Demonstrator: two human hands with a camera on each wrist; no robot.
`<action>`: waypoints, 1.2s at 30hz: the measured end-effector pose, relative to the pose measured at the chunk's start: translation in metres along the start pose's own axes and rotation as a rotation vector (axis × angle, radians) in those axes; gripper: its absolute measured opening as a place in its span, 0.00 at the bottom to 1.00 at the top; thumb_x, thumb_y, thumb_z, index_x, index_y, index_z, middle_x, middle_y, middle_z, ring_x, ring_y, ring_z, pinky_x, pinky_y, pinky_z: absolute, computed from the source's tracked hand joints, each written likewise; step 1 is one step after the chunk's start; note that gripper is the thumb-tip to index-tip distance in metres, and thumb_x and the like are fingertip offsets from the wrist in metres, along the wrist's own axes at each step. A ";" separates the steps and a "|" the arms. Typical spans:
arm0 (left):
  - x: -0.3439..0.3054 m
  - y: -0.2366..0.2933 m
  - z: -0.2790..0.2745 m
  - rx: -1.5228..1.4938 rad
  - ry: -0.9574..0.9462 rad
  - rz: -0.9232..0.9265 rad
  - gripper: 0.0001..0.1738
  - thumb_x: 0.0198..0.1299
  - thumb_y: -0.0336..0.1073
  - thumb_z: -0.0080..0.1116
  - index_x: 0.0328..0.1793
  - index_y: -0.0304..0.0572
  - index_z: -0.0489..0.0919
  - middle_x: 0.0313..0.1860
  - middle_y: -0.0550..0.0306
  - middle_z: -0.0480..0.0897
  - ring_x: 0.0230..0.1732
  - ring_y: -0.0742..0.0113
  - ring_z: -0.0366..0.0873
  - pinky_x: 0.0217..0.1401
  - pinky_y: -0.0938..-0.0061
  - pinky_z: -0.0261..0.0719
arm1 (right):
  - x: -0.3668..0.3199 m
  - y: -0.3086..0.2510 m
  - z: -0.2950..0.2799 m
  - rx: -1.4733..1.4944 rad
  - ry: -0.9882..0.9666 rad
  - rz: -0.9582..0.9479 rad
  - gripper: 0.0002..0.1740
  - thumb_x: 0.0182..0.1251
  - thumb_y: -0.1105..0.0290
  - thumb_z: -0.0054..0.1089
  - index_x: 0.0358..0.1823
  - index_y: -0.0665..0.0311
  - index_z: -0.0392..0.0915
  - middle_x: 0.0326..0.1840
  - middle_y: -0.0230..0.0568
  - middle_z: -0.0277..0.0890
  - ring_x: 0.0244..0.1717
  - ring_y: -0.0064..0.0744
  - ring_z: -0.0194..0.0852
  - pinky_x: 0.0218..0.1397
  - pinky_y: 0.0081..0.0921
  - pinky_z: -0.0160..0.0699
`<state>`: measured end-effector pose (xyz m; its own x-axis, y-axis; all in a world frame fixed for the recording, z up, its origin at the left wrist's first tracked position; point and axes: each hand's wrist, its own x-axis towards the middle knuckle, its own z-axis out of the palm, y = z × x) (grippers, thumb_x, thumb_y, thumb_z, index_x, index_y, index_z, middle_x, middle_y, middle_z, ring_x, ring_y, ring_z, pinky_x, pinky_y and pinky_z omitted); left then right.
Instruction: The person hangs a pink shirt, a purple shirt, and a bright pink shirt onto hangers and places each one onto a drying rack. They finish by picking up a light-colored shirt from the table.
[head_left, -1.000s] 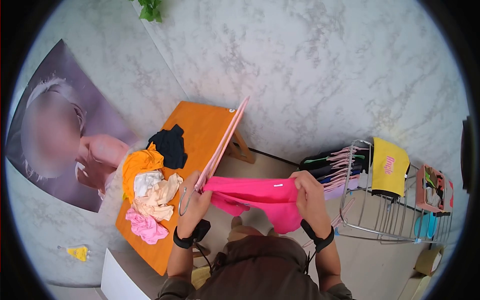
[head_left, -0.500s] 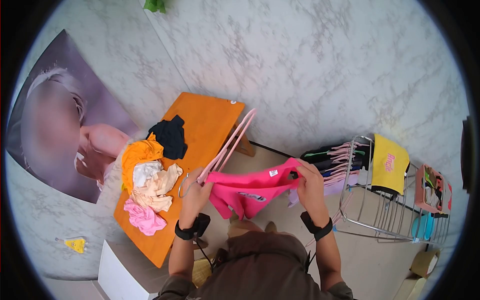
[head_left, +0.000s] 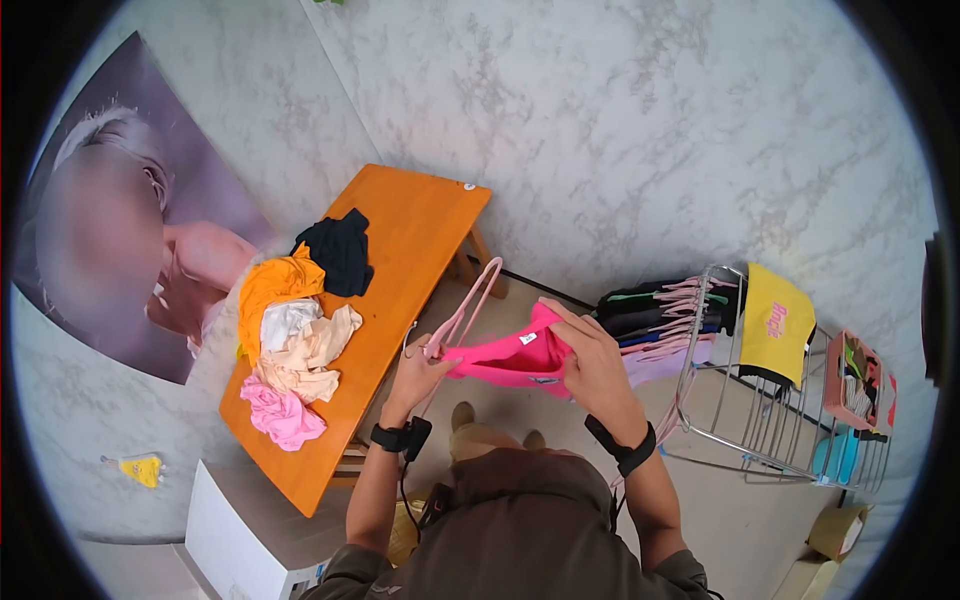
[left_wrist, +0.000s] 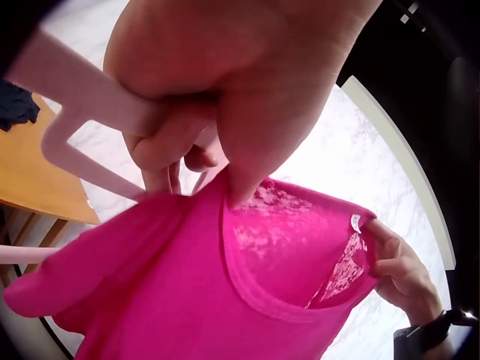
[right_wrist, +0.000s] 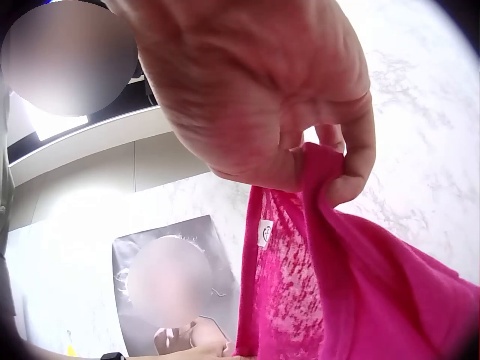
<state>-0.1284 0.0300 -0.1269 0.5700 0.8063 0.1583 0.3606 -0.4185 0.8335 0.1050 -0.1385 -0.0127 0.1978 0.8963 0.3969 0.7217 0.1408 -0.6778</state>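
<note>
Bright pink garment: I find it (head_left: 505, 362) held in mid-air before the person's body, between both hands, its neck opening spread; a white tag (right_wrist: 265, 232) shows inside the neckline.
Left hand: I see it (head_left: 418, 380) clamped on the pink hanger (left_wrist: 79, 82), fingers curled about the bar, thumb on the garment's edge.
Right hand: I see it (head_left: 600, 375) pinching the garment's neckline between thumb and fingers, on the tag side.
Hanger fit: I cannot tell whether any part lies inside the garment.
Orange table: to the person's left (head_left: 420, 210), bearing clothes in a crumpled row.
Clothes on table: dark piece (head_left: 340, 255), orange piece (head_left: 275, 292), white piece (head_left: 286, 322), peach piece (head_left: 315, 358), light pink piece (head_left: 283, 415).
Metal rack: to the person's right (head_left: 750, 457), with hung clothes (head_left: 650, 325) at one end.
Rack top: yellow cloth (head_left: 778, 315) draped over, pink basket (head_left: 838, 395) near it.
Wall: marbled (head_left: 600, 130), with a poster (head_left: 210, 260).
</note>
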 end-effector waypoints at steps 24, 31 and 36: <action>0.010 0.141 0.008 -1.078 0.372 0.316 0.36 0.60 0.71 0.46 0.20 0.45 0.57 0.15 0.61 0.62 0.13 0.74 0.57 0.13 0.80 0.53 | 0.020 -0.009 -0.016 0.320 -0.168 0.058 0.30 0.49 0.84 0.47 0.59 0.77 0.64 0.54 0.65 0.69 0.53 0.64 0.69 0.52 0.41 0.71; 0.016 0.118 0.036 -1.000 0.261 0.327 0.41 0.56 0.77 0.39 0.15 0.47 0.53 0.12 0.65 0.57 0.13 0.73 0.52 0.15 0.77 0.49 | 0.029 -0.042 -0.051 0.346 -0.272 0.214 0.31 0.48 0.85 0.46 0.60 0.74 0.66 0.55 0.62 0.71 0.52 0.63 0.70 0.54 0.38 0.72; 0.028 0.086 0.050 -0.901 0.192 0.314 0.42 0.58 0.74 0.46 0.13 0.44 0.55 0.10 0.61 0.61 0.12 0.72 0.57 0.15 0.76 0.52 | 0.028 -0.014 -0.049 0.241 -0.089 -0.010 0.34 0.45 0.87 0.41 0.60 0.71 0.68 0.44 0.47 0.72 0.40 0.33 0.67 0.47 0.22 0.69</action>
<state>-0.0449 -0.0040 -0.0773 0.3844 0.8005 0.4598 -0.5334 -0.2139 0.8184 0.1329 -0.1366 0.0384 0.1244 0.9263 0.3557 0.5423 0.2368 -0.8062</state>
